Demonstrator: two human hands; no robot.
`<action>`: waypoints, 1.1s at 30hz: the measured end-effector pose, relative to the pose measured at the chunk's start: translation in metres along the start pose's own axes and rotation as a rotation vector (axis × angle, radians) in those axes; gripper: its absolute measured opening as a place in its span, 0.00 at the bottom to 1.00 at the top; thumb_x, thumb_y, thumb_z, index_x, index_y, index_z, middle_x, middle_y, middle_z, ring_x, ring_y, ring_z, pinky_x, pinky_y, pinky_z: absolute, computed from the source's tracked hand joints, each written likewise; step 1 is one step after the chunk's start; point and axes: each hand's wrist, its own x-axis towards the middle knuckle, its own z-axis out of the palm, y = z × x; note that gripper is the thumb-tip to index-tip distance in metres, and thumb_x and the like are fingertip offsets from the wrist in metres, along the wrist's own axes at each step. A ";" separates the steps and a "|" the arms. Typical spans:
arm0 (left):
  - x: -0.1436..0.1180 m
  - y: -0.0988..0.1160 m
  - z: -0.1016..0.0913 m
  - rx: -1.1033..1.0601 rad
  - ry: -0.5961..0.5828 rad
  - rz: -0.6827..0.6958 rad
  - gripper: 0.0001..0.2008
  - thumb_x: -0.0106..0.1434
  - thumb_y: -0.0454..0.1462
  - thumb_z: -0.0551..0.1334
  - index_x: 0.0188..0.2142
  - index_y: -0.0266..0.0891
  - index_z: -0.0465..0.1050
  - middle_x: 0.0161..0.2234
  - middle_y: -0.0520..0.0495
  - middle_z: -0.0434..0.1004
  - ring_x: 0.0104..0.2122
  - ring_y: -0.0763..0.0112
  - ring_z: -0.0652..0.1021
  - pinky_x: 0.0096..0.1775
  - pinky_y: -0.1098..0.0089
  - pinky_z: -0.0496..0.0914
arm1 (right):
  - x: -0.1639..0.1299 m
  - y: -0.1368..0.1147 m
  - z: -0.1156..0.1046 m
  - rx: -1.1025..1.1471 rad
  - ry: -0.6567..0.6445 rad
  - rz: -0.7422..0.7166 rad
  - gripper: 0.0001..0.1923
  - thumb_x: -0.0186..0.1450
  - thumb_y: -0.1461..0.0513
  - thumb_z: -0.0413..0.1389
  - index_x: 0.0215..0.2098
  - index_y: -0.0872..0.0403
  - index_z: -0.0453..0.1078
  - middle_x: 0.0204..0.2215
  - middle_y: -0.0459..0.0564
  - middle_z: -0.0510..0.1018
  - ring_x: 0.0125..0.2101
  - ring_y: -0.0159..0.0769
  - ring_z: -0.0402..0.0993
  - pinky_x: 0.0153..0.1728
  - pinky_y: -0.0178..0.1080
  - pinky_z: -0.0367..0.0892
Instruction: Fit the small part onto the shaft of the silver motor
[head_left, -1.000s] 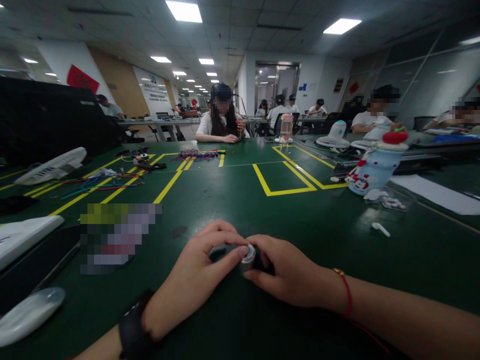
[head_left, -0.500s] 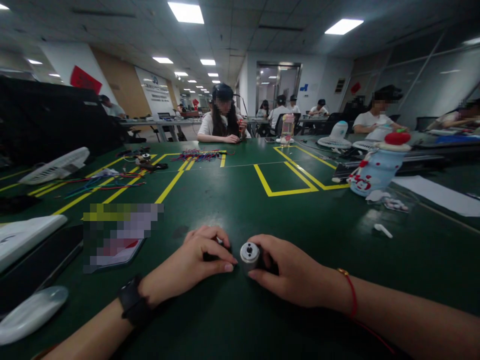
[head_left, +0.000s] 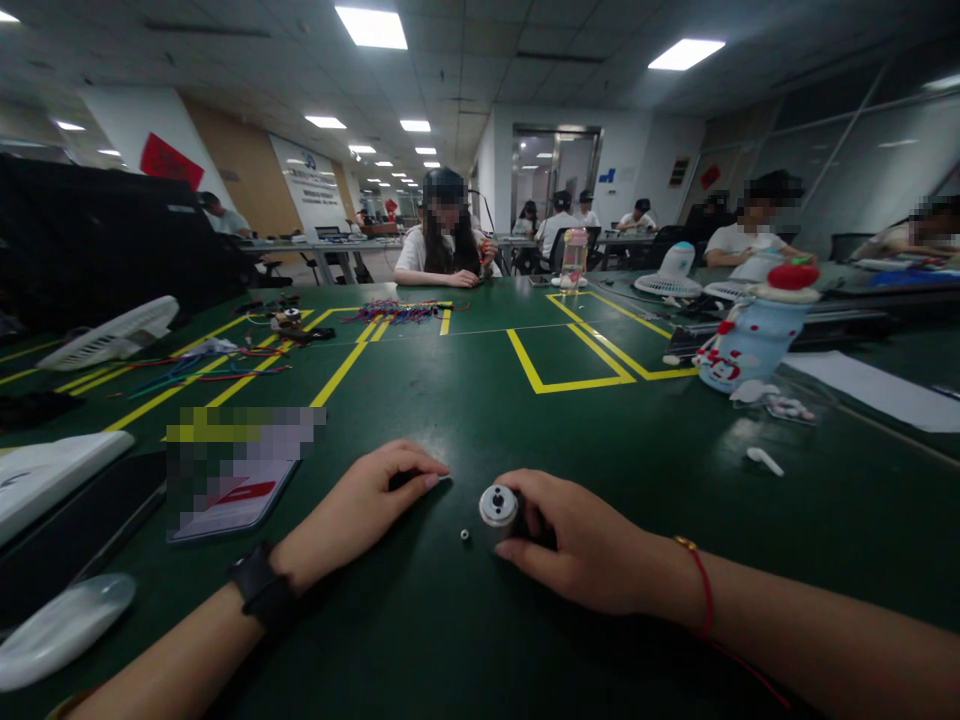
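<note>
Upright on the green table [head_left: 420, 620] stands a small metal cylinder [head_left: 499, 508], its round silver top face showing a dark central hole and smaller holes. My right hand [head_left: 577, 540] is closed around its right side, thumb in front. To the left, my left hand [head_left: 382, 495] rests low over the table with thumb and forefinger pinched together. A thin, pale sliver [head_left: 445, 477] sticks out at those fingertips; its kind is too small to make out. Between the hands, close to the cylinder, lies a tiny metal ring-like piece [head_left: 464, 535], touched by neither hand.
Left lie a plastic-sleeved card [head_left: 247, 490], a white computer mouse [head_left: 67, 630] and loose coloured wires [head_left: 217, 365]. Right are a blue bottle [head_left: 757, 335], a white earbud [head_left: 765, 461] and paper [head_left: 877, 390]. A co-worker [head_left: 446, 235] sits opposite.
My left hand has drawn back left and away from the cylinder, its fingertips now pinching a thin sliver. The tiny ring-like piece now shows on the table. My right hand stays put.
</note>
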 end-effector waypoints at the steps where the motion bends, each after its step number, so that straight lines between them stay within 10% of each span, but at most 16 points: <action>1: 0.001 -0.005 -0.002 0.026 0.014 -0.007 0.11 0.65 0.42 0.58 0.40 0.46 0.79 0.42 0.47 0.77 0.43 0.60 0.75 0.48 0.62 0.67 | 0.000 0.000 0.000 0.002 -0.001 0.003 0.18 0.62 0.61 0.59 0.50 0.53 0.65 0.36 0.49 0.73 0.29 0.33 0.66 0.30 0.36 0.61; 8: 0.004 -0.023 -0.011 0.071 0.036 -0.033 0.13 0.66 0.43 0.56 0.43 0.46 0.78 0.43 0.45 0.75 0.44 0.59 0.74 0.49 0.59 0.66 | 0.000 -0.001 -0.001 0.017 -0.004 0.004 0.18 0.62 0.61 0.59 0.50 0.53 0.65 0.36 0.48 0.73 0.30 0.33 0.66 0.30 0.36 0.62; 21: -0.009 0.017 0.007 0.123 -0.214 0.190 0.06 0.61 0.41 0.65 0.39 0.52 0.79 0.46 0.51 0.72 0.49 0.59 0.70 0.52 0.57 0.60 | 0.001 0.001 0.002 0.019 -0.004 -0.004 0.16 0.62 0.62 0.58 0.48 0.53 0.65 0.34 0.47 0.73 0.29 0.33 0.65 0.29 0.36 0.61; 33: -0.016 0.054 0.017 -0.123 0.135 0.135 0.06 0.65 0.39 0.61 0.39 0.48 0.77 0.40 0.49 0.72 0.41 0.65 0.74 0.44 0.65 0.68 | 0.002 -0.001 0.003 -0.005 0.026 -0.043 0.15 0.61 0.63 0.58 0.46 0.53 0.65 0.36 0.48 0.72 0.30 0.33 0.64 0.30 0.36 0.60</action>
